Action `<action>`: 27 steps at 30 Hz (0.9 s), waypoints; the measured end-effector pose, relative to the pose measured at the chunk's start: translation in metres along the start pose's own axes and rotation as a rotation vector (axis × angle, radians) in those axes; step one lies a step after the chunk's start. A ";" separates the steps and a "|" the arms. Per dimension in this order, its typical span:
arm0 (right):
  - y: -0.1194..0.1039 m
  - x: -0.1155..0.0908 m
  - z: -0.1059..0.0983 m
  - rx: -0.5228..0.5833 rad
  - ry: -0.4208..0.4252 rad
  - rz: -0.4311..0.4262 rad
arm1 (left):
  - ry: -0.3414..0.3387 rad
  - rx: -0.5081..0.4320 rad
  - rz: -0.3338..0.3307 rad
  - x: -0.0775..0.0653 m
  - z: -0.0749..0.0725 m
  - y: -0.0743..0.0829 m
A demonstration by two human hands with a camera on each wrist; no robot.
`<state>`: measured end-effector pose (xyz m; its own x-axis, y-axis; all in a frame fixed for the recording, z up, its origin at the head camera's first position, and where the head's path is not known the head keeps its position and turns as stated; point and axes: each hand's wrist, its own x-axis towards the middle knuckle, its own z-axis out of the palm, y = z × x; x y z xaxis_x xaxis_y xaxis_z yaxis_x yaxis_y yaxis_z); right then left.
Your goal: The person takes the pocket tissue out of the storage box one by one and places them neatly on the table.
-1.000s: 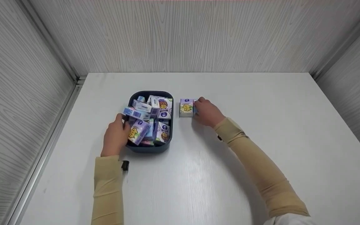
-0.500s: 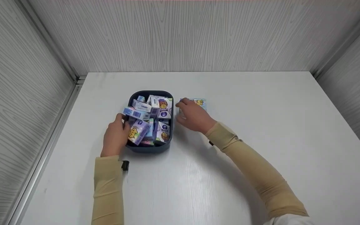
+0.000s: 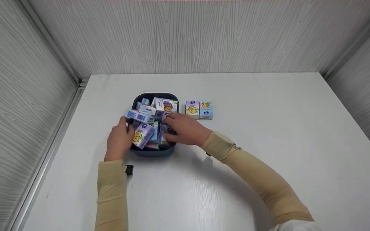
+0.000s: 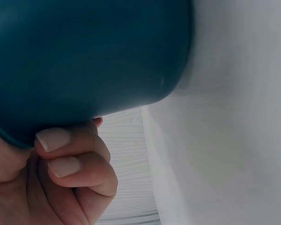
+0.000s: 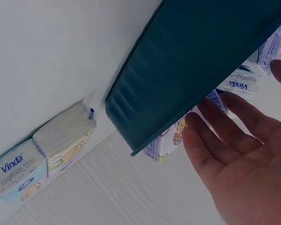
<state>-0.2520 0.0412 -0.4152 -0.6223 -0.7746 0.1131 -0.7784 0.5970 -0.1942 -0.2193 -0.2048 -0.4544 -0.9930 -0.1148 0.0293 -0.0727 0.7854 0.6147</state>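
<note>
A dark teal plastic bin [image 3: 153,153], heaped with small Vinda tissue packs [image 3: 142,134], stands left of the middle in the head view. My left hand [image 3: 118,141] grips its left rim; the left wrist view shows the curled fingers [image 4: 86,171] against the outer wall. Over the bin's right rim reaches my right hand [image 3: 188,130], thumb and fingers apart above the packs at that side. In the right wrist view its fingers [image 5: 234,122] hang relaxed near the packs, and what the fingertips touch is partly hidden.
Right of the bin, a purple tissue pack [image 3: 192,109] and a blue tissue pack [image 3: 206,109] lie side by side on the white table [image 3: 268,134]. Pale wood-grain panels [image 3: 204,38] enclose the table at the back and both sides.
My right hand has let go of the blue pack beside the purple one and moved left and nearer, over the bin. The left hand has stayed at the rim.
</note>
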 end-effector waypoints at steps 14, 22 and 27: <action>-0.017 0.011 0.011 -0.130 -0.110 0.052 | 0.016 0.010 0.015 -0.001 0.001 0.000; -0.014 0.015 0.017 -0.102 -0.102 0.058 | -0.009 0.000 -0.008 -0.001 0.001 0.001; -0.014 0.015 0.017 -0.048 -0.084 0.036 | -0.010 -0.001 -0.005 0.000 0.000 0.000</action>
<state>-0.2490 0.0178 -0.4271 -0.6424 -0.7660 0.0243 -0.7600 0.6326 -0.1492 -0.2194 -0.2044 -0.4547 -0.9935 -0.1125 0.0180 -0.0777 0.7842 0.6157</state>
